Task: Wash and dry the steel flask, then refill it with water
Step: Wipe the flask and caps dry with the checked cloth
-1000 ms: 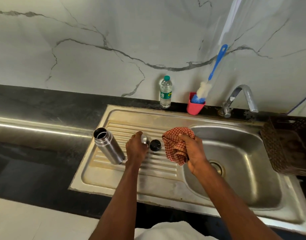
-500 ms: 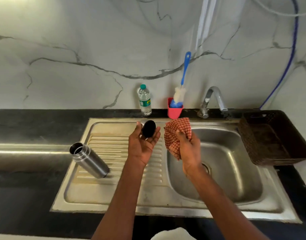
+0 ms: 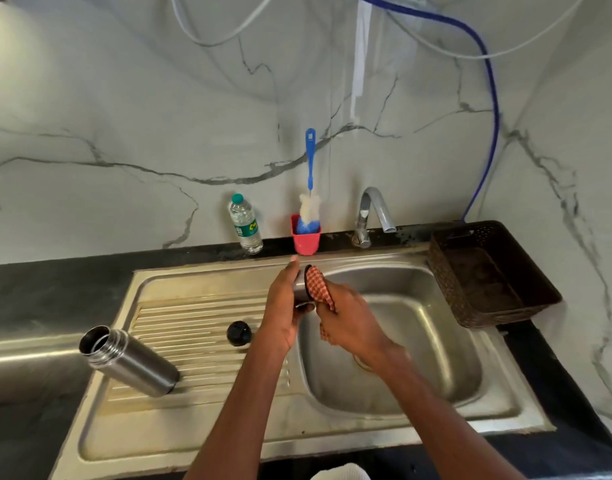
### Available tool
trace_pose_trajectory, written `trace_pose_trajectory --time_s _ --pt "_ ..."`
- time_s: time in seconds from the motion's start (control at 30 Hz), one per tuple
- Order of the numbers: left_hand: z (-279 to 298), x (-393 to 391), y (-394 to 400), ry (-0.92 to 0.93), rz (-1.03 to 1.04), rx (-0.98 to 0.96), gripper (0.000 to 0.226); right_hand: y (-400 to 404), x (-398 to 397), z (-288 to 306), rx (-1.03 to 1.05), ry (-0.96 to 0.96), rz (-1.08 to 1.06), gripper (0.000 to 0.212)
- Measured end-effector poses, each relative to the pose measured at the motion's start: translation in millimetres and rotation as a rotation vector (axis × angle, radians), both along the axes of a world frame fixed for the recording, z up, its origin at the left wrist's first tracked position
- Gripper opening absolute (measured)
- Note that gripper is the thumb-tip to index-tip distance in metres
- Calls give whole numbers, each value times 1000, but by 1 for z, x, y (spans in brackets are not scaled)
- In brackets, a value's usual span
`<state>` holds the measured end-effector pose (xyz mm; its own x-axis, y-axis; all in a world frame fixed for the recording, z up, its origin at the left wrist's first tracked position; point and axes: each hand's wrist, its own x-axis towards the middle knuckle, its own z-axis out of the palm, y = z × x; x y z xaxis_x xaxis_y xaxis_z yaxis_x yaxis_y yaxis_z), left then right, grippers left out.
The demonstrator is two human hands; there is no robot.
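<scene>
- Left hand (image 3: pixel 283 306) wraps a small steel cup (image 3: pixel 301 289), fingers curled round its side, thumb under it. Cup is held sideways, mouth toward the right, above the seam between drainboard and basin.
- Right hand (image 3: pixel 347 323) pinches a red checked cloth (image 3: pixel 316 284), fingers bunched tight; cloth is pushed into the cup's mouth, a tail hanging below the hand.
- Both hands sit together over the basin's left rim.
- Flask (image 3: pixel 127 362) lies on its side at the left edge of the sink (image 3: pixel 207 441), on the ribbed drainboard. Open mouth points up-left and overhangs the sink's left lip; base points toward the middle of the drainboard. No lid on it. Neither hand touches it.
- Black cap (image 3: pixel 239 333) sits on the drainboard, just left of the left wrist, well apart from the flask.
- Basin is on the sink's right half; can't tell whether it is wet.
- Back edge of the counter, by the wall: plastic water bottle (image 3: pixel 245 225) upright, red holder (image 3: pixel 306 237) just right of it with a blue-handled brush (image 3: pixel 310 188) standing in it, then the tap (image 3: pixel 372 213), spout over the basin's back rim.
- Dark woven basket (image 3: pixel 488 275) at the sink's back right corner, on the counter.
- Blue hose (image 3: pixel 493 133) and white cables run along the marble wall.
</scene>
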<state>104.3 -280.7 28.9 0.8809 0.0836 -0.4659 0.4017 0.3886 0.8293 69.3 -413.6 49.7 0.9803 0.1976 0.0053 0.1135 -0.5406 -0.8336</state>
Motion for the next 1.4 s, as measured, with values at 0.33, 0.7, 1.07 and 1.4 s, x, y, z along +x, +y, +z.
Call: trace_pose_trajectory --time_s 0.33,0.7,1.07,1.4 --pt "0 8 -11 -37 129 -49 43 -21 7 8 463 421 -207 18" --pt "-6 8 -1 -118 194 -78 59 -28 8 10 727 282 -519 12" --pt "12 11 7 -82 -73 -93 74 -21 8 7 375 299 -204 29" --pt "8 22 5 -60 -6 -280 49 -13 6 8 621 158 -388 21"
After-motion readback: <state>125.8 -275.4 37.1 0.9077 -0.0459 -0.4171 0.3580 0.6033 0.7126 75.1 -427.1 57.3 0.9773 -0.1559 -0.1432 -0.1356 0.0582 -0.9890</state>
